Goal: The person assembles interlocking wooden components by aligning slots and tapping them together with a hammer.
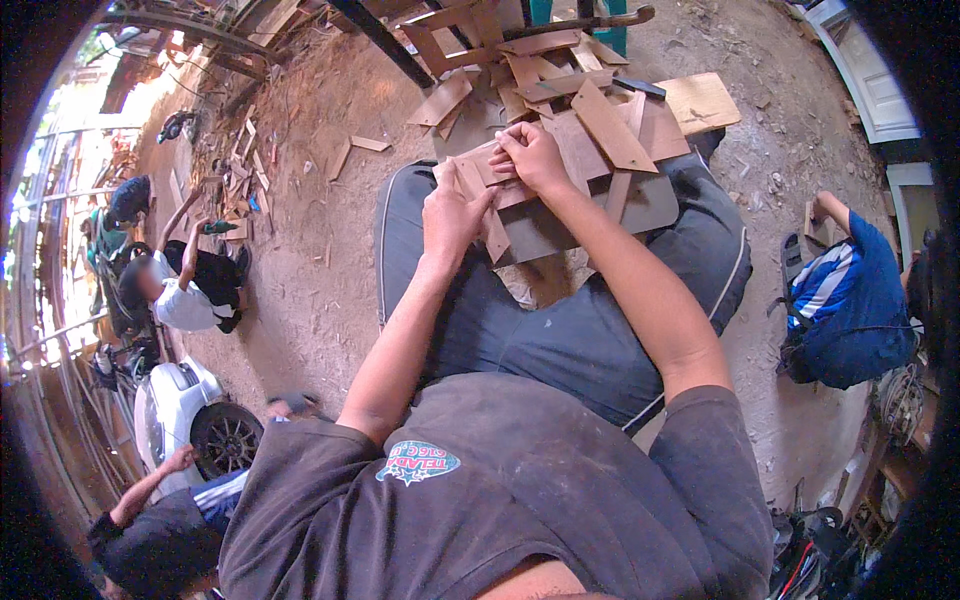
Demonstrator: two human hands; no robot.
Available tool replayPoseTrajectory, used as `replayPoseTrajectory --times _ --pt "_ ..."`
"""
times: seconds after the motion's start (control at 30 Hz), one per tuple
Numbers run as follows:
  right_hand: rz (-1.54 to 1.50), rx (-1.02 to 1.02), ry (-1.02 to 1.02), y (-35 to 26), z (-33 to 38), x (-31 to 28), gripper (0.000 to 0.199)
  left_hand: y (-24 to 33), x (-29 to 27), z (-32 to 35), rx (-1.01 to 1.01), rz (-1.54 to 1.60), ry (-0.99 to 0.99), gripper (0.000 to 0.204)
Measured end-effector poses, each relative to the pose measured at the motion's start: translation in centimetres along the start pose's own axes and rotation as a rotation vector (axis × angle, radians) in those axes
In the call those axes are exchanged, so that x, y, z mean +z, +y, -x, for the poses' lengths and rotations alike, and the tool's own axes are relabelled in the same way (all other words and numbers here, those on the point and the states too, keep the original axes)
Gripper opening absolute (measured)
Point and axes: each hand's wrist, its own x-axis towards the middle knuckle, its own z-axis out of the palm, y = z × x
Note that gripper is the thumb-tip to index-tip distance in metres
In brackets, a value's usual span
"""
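I sit with a brown board [547, 242] across my lap, and several flat wooden pieces lie on it. My left hand [455, 222] is closed on the near end of a small wooden strip [470, 177], thumb and fingers on either side. Just beyond it, my right hand [532, 160] pinches at the strip's far end. Whatever its fingertips hold, if anything, is too small to make out. A longer wooden slat with holes [612, 128] lies slanted to the right of my right hand. Another slat [497, 236] sticks out below my left hand.
A pile of wooden pieces [545, 65] rises beyond the board, beside a pale plank [702, 102]. Offcuts [365, 144] lie on the dirt floor to the left. A person in white [190, 295] sits far left; another in blue [850, 300] is at right. A car wheel [226, 438] shows lower left.
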Motion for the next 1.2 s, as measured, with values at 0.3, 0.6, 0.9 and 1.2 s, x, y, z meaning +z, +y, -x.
replayPoseTrajectory --times 0.3,0.6,0.9,1.2 --pt "-0.003 0.028 0.006 -0.1 -0.1 0.0 0.018 -1.1 -1.8 -0.1 -0.03 0.055 0.049 0.086" --pt "-0.004 0.026 -0.01 -0.2 0.0 0.1 0.018 -0.7 -0.4 -0.3 0.018 0.013 -0.003 0.085" --pt "-0.017 0.028 -0.02 -0.4 0.1 -0.1 0.017 0.1 0.9 -0.2 0.076 -0.014 0.031 0.083" --pt "0.193 -0.053 -0.063 0.5 0.0 0.0 0.014 0.3 0.0 -0.4 0.009 -0.019 -0.072 0.093"
